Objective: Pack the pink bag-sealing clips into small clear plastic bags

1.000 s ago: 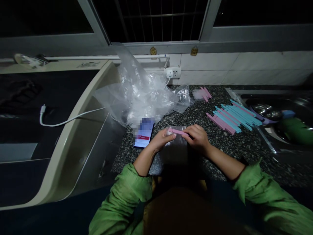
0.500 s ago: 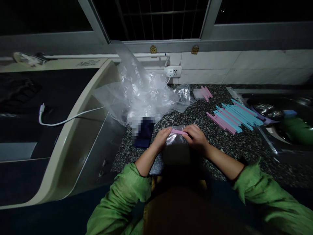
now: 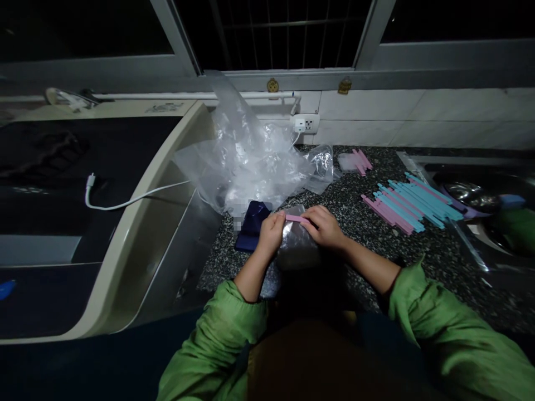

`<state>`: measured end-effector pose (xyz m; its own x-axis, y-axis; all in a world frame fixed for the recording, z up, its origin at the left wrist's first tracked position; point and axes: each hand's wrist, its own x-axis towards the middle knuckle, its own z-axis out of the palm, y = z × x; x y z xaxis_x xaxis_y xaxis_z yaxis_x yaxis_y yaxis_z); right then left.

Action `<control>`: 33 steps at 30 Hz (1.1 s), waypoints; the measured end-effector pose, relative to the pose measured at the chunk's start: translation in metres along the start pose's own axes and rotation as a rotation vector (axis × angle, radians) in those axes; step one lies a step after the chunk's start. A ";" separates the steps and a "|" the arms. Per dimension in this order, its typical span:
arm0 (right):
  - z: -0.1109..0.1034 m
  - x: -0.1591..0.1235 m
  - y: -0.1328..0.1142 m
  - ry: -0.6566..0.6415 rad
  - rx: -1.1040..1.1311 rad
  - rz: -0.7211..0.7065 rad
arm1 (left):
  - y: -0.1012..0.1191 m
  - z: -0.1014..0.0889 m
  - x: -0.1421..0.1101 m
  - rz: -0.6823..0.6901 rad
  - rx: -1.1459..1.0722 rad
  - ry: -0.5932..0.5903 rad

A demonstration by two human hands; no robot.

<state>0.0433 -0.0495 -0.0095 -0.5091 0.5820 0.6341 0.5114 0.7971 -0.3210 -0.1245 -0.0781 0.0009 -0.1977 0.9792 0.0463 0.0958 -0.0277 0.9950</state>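
Note:
A pink bag-sealing clip (image 3: 296,218) lies straight across the upper part of a small clear plastic bag (image 3: 298,245). My left hand (image 3: 272,231) pinches the clip's left end, thumb and fingers closed. At the other end, my right hand (image 3: 325,227) has its fingers bent over the clip and the bag's edge. The bag's lower part falls into shadow above the counter. Just left of my left hand lies a dark blue flat object (image 3: 253,227), perhaps a phone, partly blurred out.
Pink and blue sealing clips (image 3: 412,203) lie in a row on the speckled counter (image 3: 346,203), right. Behind them sits a small clear packet with pink clips (image 3: 361,161). A large crumpled plastic bag (image 3: 263,161) fills the back. A washing machine (image 3: 137,223) stands left, a sink (image 3: 468,167) right.
Both hands, with the clip and small bag, have shifted slightly left over the counter, closer to the dark blue object. The camera view has turned a little left.

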 end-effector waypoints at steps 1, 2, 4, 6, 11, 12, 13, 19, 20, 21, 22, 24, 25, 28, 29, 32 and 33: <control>-0.002 -0.002 0.000 0.005 0.000 0.001 | 0.000 0.002 -0.001 -0.007 -0.019 -0.015; -0.004 -0.003 0.000 0.010 0.002 0.001 | 0.000 0.003 -0.002 -0.019 -0.038 -0.028; -0.006 -0.005 0.000 0.020 0.002 0.002 | -0.002 0.005 -0.002 -0.034 -0.063 -0.033; -0.007 -0.005 -0.001 0.031 -0.001 -0.002 | -0.004 0.006 -0.002 -0.024 -0.058 -0.011; -0.007 -0.003 -0.002 0.055 -0.002 -0.015 | -0.004 0.006 -0.002 -0.053 -0.112 -0.017; -0.007 -0.003 -0.003 0.055 -0.001 -0.012 | -0.002 0.006 -0.003 -0.075 -0.145 -0.035; -0.008 -0.004 -0.003 0.053 0.000 -0.007 | 0.000 0.007 -0.004 -0.098 -0.177 -0.052; -0.011 -0.006 -0.003 0.037 0.013 0.010 | 0.012 0.009 -0.006 -0.188 -0.258 -0.066; -0.012 -0.006 -0.003 0.034 0.014 0.014 | 0.012 0.009 -0.006 -0.199 -0.262 -0.062; -0.012 -0.006 -0.004 0.032 0.013 0.018 | 0.012 0.009 -0.006 -0.211 -0.267 -0.060; -0.012 -0.006 -0.004 0.031 0.011 0.021 | 0.013 0.010 -0.007 -0.225 -0.274 -0.056; -0.013 -0.006 -0.005 0.033 0.003 0.018 | 0.013 0.010 -0.007 -0.253 -0.297 -0.050; -0.013 -0.006 -0.005 0.036 -0.001 0.013 | 0.014 0.011 -0.008 -0.263 -0.312 -0.048; -0.014 -0.007 -0.005 0.062 -0.019 -0.018 | 0.015 0.012 -0.009 -0.270 -0.348 -0.044; -0.014 -0.007 -0.005 0.073 -0.026 -0.028 | 0.014 0.012 -0.010 -0.267 -0.350 -0.044; -0.014 -0.007 -0.006 0.099 -0.036 -0.047 | 0.013 0.013 -0.009 -0.266 -0.331 -0.045; -0.014 -0.007 -0.006 0.103 -0.036 -0.050 | 0.013 0.013 -0.009 -0.271 -0.324 -0.045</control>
<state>0.0534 -0.0605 -0.0019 -0.4617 0.5206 0.7182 0.5126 0.8174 -0.2629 -0.1092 -0.0848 0.0120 -0.1304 0.9673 -0.2176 -0.2668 0.1771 0.9473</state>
